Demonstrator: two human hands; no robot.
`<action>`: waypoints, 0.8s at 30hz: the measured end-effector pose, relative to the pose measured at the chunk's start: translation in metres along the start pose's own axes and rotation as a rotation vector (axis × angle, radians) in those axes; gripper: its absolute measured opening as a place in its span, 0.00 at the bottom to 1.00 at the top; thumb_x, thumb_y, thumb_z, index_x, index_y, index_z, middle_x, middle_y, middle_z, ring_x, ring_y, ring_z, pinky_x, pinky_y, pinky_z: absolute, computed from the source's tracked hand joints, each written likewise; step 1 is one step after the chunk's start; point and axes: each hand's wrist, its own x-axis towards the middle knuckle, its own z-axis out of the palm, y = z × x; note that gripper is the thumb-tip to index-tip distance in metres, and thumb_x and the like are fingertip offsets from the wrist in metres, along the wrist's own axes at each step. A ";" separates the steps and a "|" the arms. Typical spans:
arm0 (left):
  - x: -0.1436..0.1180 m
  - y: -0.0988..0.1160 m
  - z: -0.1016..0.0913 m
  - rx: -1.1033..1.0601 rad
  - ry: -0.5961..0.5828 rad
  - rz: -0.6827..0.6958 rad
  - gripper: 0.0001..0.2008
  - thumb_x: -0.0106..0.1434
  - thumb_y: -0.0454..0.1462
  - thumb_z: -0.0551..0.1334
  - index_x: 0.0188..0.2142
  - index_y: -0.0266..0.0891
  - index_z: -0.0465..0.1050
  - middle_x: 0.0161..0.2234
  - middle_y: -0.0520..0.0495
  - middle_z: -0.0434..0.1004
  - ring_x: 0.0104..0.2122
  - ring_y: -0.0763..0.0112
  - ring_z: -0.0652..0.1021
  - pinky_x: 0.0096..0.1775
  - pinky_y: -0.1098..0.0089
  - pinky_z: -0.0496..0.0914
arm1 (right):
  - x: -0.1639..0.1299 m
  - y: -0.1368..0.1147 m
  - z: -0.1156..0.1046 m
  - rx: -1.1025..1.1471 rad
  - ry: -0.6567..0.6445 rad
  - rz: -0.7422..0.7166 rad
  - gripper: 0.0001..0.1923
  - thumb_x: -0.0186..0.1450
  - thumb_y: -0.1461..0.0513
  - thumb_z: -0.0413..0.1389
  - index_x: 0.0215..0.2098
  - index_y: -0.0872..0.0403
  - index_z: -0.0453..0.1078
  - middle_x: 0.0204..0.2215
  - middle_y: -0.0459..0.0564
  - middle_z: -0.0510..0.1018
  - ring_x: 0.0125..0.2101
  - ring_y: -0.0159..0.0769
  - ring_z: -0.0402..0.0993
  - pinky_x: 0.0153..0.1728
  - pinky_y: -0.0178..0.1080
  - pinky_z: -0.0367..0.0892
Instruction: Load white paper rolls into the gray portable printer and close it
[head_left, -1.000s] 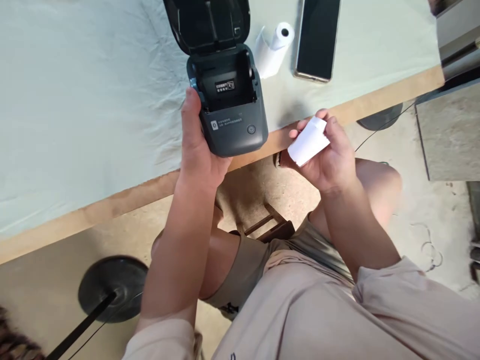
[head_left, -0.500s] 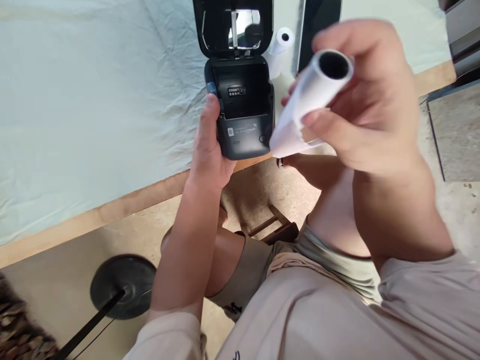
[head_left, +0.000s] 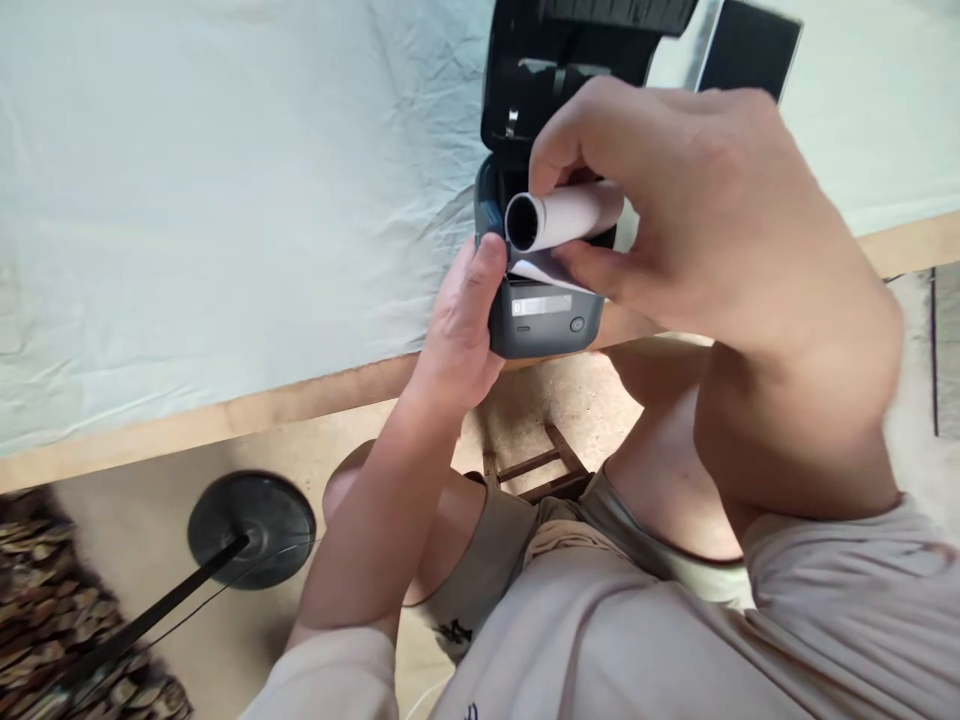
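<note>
Paper roll (head_left: pixel 564 215) sits pinched in my right hand (head_left: pixel 705 230), thumb on the near side and fingers curled over the top, its open core end facing left and its loose tail hanging just under my thumb. I am holding it directly above the open bay of the small dark printer (head_left: pixel 544 310), close over the cavity but, as far as I can see, not yet seated in it; my own hand hides the bay floor, so I cannot tell whether the roll touches anything below. My left hand (head_left: pixel 461 320) is clasped around the printer's left side, thumb up along the corner beside the roll's core end, steadying the body where it rests at the edge of the table (head_left: pixel 225 420). Beyond my right-hand fingers the lid (head_left: pixel 570 60) stands swung up and back, so the opening part looks done. By my reckoning the work is about midway: lid up, roll in hand and lined up over the bay; what remains is lowering it in, leading the tail out past the front edge, and shutting the lid. Farther off past my right knuckles a dark flat slab, seemingly a phone (head_left: pixel 750 50), lies on the pale cloth (head_left: pixel 225 180) that covers the tabletop. Well below my left wrist, on the floor, a round black stand base (head_left: pixel 251 525) sits with its pole slanting away.
</note>
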 end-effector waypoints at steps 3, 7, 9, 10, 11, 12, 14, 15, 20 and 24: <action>0.001 -0.002 -0.003 -0.028 0.014 0.004 0.12 0.70 0.42 0.52 0.46 0.40 0.70 0.47 0.48 0.75 0.61 0.66 0.66 0.60 0.68 0.67 | 0.002 0.006 -0.010 0.187 -0.047 -0.092 0.16 0.56 0.60 0.58 0.43 0.43 0.63 0.39 0.43 0.70 0.37 0.34 0.69 0.44 0.43 0.74; 0.002 -0.004 -0.004 -0.039 0.029 0.033 0.15 0.70 0.44 0.50 0.42 0.41 0.72 0.41 0.48 0.77 0.58 0.62 0.70 0.56 0.63 0.71 | 0.006 0.014 -0.022 0.492 -0.040 -0.181 0.13 0.59 0.55 0.58 0.42 0.46 0.66 0.42 0.45 0.71 0.39 0.34 0.71 0.43 0.42 0.74; 0.002 -0.003 -0.004 -0.043 0.040 0.018 0.17 0.70 0.46 0.49 0.42 0.41 0.72 0.42 0.47 0.77 0.58 0.60 0.70 0.55 0.61 0.71 | 0.007 0.016 -0.023 0.599 -0.028 -0.188 0.12 0.58 0.56 0.59 0.39 0.47 0.65 0.42 0.46 0.71 0.39 0.35 0.71 0.39 0.42 0.73; 0.002 -0.003 -0.004 -0.044 0.056 0.012 0.17 0.70 0.46 0.49 0.42 0.41 0.72 0.43 0.47 0.77 0.59 0.60 0.69 0.56 0.62 0.71 | 0.008 0.017 -0.022 0.658 -0.034 -0.178 0.13 0.57 0.57 0.60 0.39 0.47 0.64 0.41 0.46 0.71 0.38 0.35 0.71 0.37 0.42 0.72; 0.001 -0.002 -0.004 -0.042 0.074 0.010 0.17 0.70 0.47 0.49 0.43 0.41 0.72 0.45 0.47 0.77 0.60 0.61 0.68 0.57 0.62 0.70 | 0.008 0.018 -0.020 0.719 -0.044 -0.161 0.14 0.56 0.58 0.61 0.38 0.47 0.62 0.40 0.46 0.70 0.37 0.35 0.71 0.34 0.41 0.71; 0.001 -0.002 -0.004 -0.039 0.089 0.010 0.17 0.70 0.47 0.49 0.43 0.41 0.72 0.46 0.47 0.77 0.61 0.61 0.67 0.58 0.63 0.68 | 0.007 0.019 -0.017 0.764 -0.047 -0.137 0.16 0.55 0.59 0.61 0.38 0.46 0.60 0.38 0.46 0.70 0.35 0.34 0.70 0.30 0.40 0.70; 0.001 -0.002 -0.004 -0.026 0.112 0.009 0.18 0.70 0.47 0.50 0.43 0.41 0.72 0.46 0.47 0.77 0.61 0.62 0.66 0.59 0.64 0.67 | 0.006 0.020 -0.012 0.782 -0.057 -0.108 0.17 0.54 0.60 0.61 0.37 0.46 0.58 0.34 0.46 0.68 0.30 0.32 0.67 0.23 0.37 0.63; 0.001 -0.002 -0.004 -0.020 0.115 0.005 0.18 0.70 0.47 0.50 0.43 0.41 0.73 0.46 0.47 0.77 0.62 0.63 0.65 0.60 0.64 0.66 | 0.006 0.021 -0.010 0.760 -0.055 -0.102 0.17 0.54 0.60 0.60 0.37 0.46 0.57 0.33 0.46 0.67 0.27 0.30 0.63 0.20 0.36 0.59; 0.001 -0.001 -0.002 -0.008 0.119 -0.003 0.19 0.69 0.48 0.49 0.43 0.40 0.74 0.46 0.45 0.77 0.61 0.62 0.66 0.60 0.63 0.67 | 0.001 0.018 -0.002 0.785 -0.028 -0.083 0.15 0.55 0.60 0.58 0.35 0.48 0.56 0.32 0.46 0.67 0.23 0.27 0.55 0.20 0.35 0.51; 0.001 -0.001 0.000 -0.049 0.114 -0.005 0.20 0.70 0.47 0.49 0.44 0.39 0.74 0.47 0.45 0.77 0.60 0.61 0.68 0.59 0.62 0.68 | -0.003 0.012 0.002 1.056 0.068 0.009 0.10 0.57 0.63 0.55 0.36 0.47 0.61 0.31 0.46 0.69 0.23 0.27 0.59 0.21 0.35 0.55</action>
